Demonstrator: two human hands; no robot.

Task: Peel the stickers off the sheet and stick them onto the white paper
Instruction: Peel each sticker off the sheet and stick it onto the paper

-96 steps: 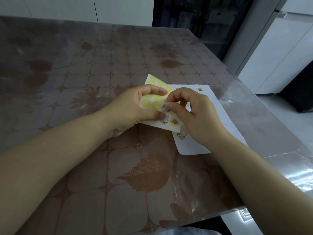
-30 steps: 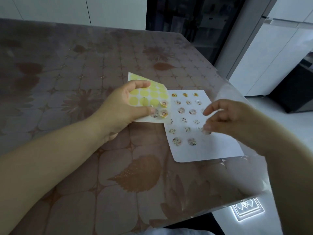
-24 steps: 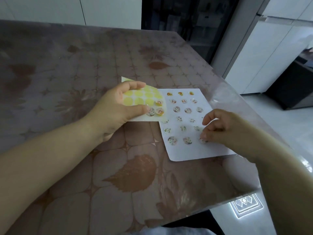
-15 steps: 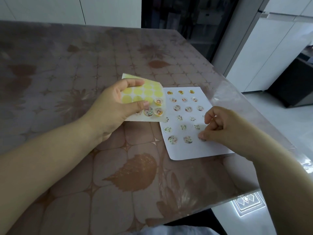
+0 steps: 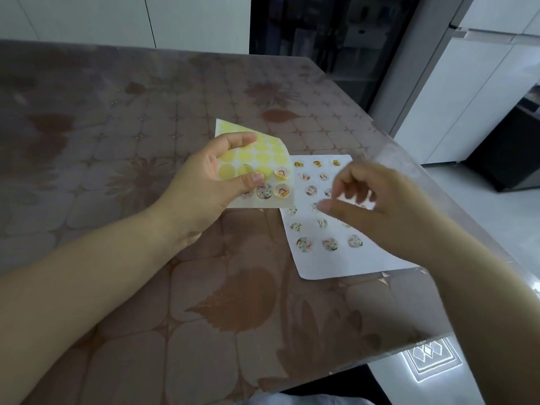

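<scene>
Holding sticker sheet (image 5: 263, 159), L hand (image 5: 201, 185).

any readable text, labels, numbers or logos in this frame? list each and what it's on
None readable.
Stickers on the white paper: small cartoon pictures, no legible words.
Sticker sheet in the left hand: plain yellow circles and a few picture stickers, no text.
Glowing floor mark past the table edge: a diamond pattern, not letters.

My left hand (image 5: 204, 185) is raised, thumb and fingers pinched closed, forearm angled in from lower left. My right hand (image 5: 380, 209) hovers blurred, fingers loosely curled, thumb extended leftward.
</scene>
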